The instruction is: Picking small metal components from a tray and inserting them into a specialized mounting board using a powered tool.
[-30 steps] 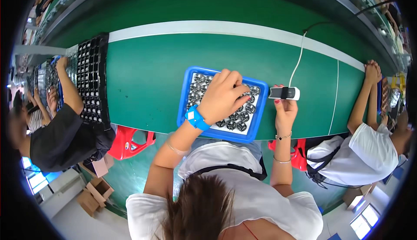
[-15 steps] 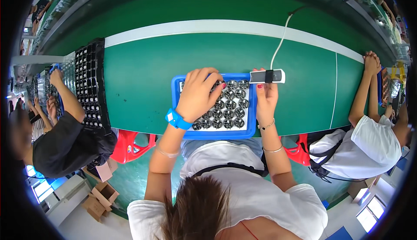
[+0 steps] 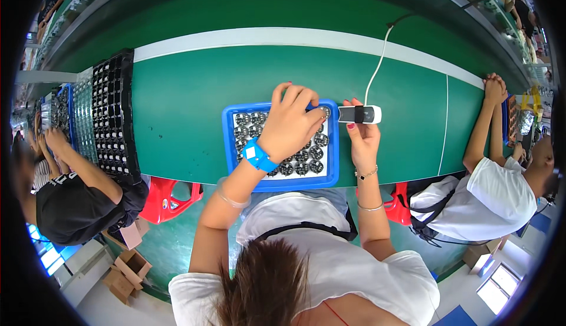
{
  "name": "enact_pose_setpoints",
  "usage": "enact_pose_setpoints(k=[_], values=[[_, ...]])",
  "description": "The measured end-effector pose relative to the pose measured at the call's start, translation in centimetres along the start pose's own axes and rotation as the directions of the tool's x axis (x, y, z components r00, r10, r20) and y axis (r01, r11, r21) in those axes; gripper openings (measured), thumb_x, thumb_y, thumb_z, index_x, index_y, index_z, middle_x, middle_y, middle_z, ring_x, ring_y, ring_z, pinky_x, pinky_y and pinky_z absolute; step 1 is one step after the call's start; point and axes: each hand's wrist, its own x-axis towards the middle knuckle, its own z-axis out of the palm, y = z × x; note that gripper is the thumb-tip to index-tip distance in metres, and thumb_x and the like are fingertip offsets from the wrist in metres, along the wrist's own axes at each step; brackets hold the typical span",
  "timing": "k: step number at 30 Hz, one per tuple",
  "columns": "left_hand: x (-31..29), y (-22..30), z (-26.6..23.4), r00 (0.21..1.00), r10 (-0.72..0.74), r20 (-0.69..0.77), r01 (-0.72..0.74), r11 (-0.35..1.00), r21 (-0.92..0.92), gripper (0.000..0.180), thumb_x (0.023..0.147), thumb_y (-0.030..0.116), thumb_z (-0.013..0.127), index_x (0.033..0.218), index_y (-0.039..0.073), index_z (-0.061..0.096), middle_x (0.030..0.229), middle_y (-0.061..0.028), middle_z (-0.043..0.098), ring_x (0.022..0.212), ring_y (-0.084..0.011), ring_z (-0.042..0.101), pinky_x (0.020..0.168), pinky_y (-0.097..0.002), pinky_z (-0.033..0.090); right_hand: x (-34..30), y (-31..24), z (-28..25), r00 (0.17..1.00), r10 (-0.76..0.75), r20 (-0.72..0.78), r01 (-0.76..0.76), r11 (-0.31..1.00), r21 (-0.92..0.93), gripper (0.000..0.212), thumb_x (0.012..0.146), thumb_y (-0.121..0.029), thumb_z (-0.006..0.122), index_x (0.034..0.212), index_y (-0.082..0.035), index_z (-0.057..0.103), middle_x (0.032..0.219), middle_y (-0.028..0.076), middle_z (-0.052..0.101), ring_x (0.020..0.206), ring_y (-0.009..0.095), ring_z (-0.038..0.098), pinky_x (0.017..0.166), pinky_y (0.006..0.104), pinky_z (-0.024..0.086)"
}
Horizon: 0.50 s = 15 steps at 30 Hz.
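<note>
A blue tray [image 3: 227, 143] with a white lining lies in front of me, filled with rows of small round black-and-silver parts [image 3: 316, 166]. Over its upper right part reaches my left hand [image 3: 290, 122], wearing a blue wrist strap [image 3: 257, 155]. Its thumb and bent forefinger close around one round part [image 3: 324, 112] at the tray's upper right corner; the fingers partly hide it. Just beyond the tray's right rim, my right hand [image 3: 364, 140] grips a white-and-grey handheld device [image 3: 370, 114] with a black band. The device's grey end points toward that part.
A white cable [image 3: 375, 69] runs from the device to the back of the green table [image 3: 177, 102]. Black compartment trays [image 3: 112, 114] stand at the left. People sit on both sides, one with clasped hands [image 3: 495, 87] on the table. Red stools [image 3: 168, 201] are below.
My left hand has moved right across the tray to its upper right corner, uncovering parts at the left. The device in my right hand has turned slightly, its grey end closer to the tray.
</note>
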Motion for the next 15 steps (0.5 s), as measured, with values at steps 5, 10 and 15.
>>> enact_pose_setpoints(k=[5,10,15], values=[[0.5,1.0,-1.1,0.998,0.051,-0.037,-0.053,0.997,-0.061,0.011,0.073,0.014,0.071,0.082,0.011,0.065,0.099,-0.0040,0.054,0.100,-0.0258,0.052,0.093,-0.0461,0.038,0.0,-0.3,-0.2,0.998,-0.032,0.056,0.039,0.991,-0.125,0.040,0.083,0.001,0.066,0.121,0.004,0.054,0.121,0.013,0.057,0.114,0.023,0.055,0.100,0.0357,0.041],[0.6,1.3,-1.2,0.997,0.059,-0.048,-0.066,0.986,-0.151,0.015,0.072,0.014,0.072,0.084,0.010,0.064,0.106,-0.0052,0.056,0.103,-0.0276,0.053,0.091,-0.0436,0.041,0.0,-1.0,-0.2,0.994,-0.064,0.088,0.077,0.985,-0.153,0.041,0.085,-0.001,0.064,0.123,0.005,0.052,0.120,0.017,0.059,0.115,0.024,0.055,0.099,0.0365,0.042],[0.4,1.0,-1.1,0.999,0.039,0.020,-0.033,0.966,-0.255,0.021,0.074,0.013,0.072,0.091,0.008,0.060,0.098,-0.0075,0.061,0.096,-0.0281,0.058,0.087,-0.0398,0.044,-0.2,-0.8,0.1,0.992,-0.072,0.100,0.085,0.988,-0.126,0.039,0.084,-0.001,0.065,0.121,0.004,0.053,0.119,0.016,0.059,0.113,0.024,0.056,0.099,0.0368,0.042]])
